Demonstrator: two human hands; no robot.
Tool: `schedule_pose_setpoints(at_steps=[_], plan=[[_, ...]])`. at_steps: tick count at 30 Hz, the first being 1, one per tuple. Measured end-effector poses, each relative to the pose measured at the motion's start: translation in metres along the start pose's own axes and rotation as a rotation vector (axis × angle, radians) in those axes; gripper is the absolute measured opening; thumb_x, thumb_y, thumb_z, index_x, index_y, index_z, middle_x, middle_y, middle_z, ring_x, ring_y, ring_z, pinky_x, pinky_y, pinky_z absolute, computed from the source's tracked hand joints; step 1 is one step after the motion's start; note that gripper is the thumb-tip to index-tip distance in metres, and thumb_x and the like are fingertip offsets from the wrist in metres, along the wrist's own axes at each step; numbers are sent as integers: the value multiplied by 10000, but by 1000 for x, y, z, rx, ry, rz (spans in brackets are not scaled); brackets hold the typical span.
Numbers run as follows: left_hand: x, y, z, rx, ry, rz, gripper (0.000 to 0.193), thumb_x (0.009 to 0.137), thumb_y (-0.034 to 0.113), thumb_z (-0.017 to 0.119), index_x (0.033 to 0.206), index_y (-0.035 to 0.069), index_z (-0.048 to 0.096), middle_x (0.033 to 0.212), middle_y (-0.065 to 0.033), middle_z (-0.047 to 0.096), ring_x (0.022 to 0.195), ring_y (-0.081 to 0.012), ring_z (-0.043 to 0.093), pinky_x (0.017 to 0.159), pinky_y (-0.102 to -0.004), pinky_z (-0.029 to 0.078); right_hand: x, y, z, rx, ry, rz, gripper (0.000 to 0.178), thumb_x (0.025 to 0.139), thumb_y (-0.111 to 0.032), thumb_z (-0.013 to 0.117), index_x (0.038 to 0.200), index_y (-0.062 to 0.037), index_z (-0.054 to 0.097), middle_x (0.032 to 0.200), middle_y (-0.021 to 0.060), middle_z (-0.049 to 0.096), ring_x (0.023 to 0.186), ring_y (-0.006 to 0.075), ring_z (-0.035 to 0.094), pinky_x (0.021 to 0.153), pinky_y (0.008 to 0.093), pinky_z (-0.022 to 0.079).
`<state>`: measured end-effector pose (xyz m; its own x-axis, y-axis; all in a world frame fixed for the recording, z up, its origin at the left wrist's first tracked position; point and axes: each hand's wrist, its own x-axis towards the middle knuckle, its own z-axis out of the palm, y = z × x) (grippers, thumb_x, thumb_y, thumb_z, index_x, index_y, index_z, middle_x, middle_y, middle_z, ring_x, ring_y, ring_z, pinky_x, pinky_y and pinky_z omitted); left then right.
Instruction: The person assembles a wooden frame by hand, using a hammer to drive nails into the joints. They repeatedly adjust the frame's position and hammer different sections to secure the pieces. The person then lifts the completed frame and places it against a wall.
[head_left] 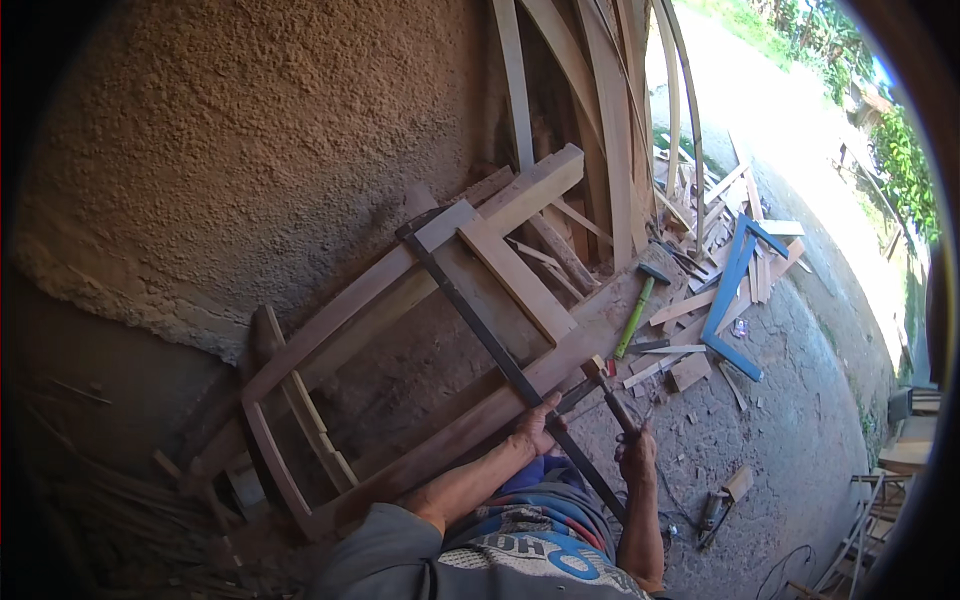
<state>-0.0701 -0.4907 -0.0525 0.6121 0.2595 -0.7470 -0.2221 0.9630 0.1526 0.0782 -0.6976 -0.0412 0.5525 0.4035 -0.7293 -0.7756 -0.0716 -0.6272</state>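
Observation:
A pale wooden frame (440,480) of joined rails and stiles leans aslant before me. Across it runs the dark steel bar of a long bar clamp (480,330), whose far end hooks over the frame's far rail. My left hand (538,428) is closed around the bar, close to the near rail. My right hand (637,455) is wrapped around the clamp's screw handle (617,408), to the right of the bar. A small wooden block (594,367) sits at the top of the screw, near the frame's near rail. Palms and some fingers are hidden.
A green-handled hammer (635,318) lies beyond the right hand. Scrap wood (688,375) and a blue metal piece with bent ends (728,300) lie to the right. Long boards (610,130) lean at the rough wall (250,130). A power tool (712,512) rests on the ground.

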Motion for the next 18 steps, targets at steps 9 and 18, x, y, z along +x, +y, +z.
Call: schedule_pose_setpoints(at_steps=[9, 18], plan=[[-10, -1, 1, -6, -172, -26, 380, 871, 275, 837, 1160, 121, 644, 1018, -104, 723, 642, -144, 572, 691, -345, 512, -29, -4, 28, 316, -168, -377, 301, 1000, -234, 638, 1243, -63, 586, 1025, 105, 653, 837, 193, 630, 787, 312, 519], [-43, 16, 33, 23, -289, 138, 511, 855, 342, 846, 1243, 75, 647, 1076, -105, 723, 652, -99, 561, 683, -283, 497, -108, -69, 105, -1175, -656, 148, 488, 936, -321, 659, 1330, -45, 581, 888, 79, 680, 765, 187, 654, 700, 362, 518]])
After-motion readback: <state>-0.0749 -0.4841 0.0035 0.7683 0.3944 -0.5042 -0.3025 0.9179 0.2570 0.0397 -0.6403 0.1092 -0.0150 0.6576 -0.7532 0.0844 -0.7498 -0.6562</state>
